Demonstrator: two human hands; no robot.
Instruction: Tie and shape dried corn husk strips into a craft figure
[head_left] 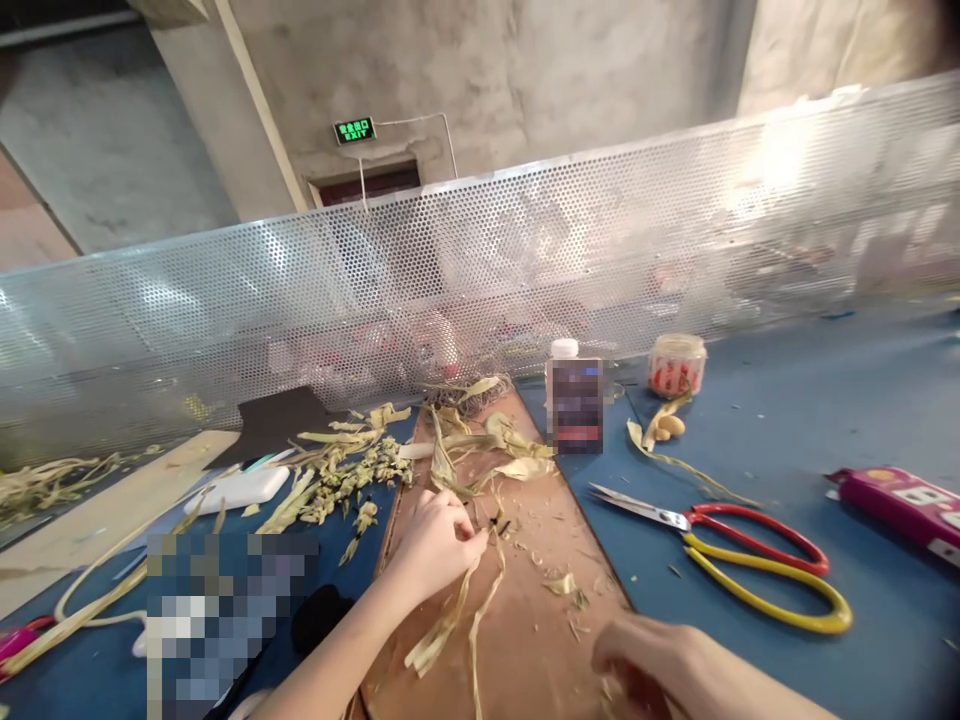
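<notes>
My left hand [439,540] is closed over the brown board [547,600], its thumb and forefinger pinching a dry, pale plant strip [486,600] whose ends trail toward the near edge. Over the board's near right edge hangs my right hand [652,655], blurred, its fingers curled down and partly hidden; whether they hold anything cannot be made out. Several dry husk leaves [525,468] lie on the board beyond my left hand, with small scraps around. Right of the board, scissors [675,520] with one red and one yellow handle lie slightly apart at the blades.
Behind the board stand a white-capped bottle [564,348] and a glass jar [677,365]. A magenta packet [892,505] lies at far right. Bundles of dry stems [322,485] and a white object [244,489] are at left. A perforated metal screen [480,240] crosses behind the blue table [787,400].
</notes>
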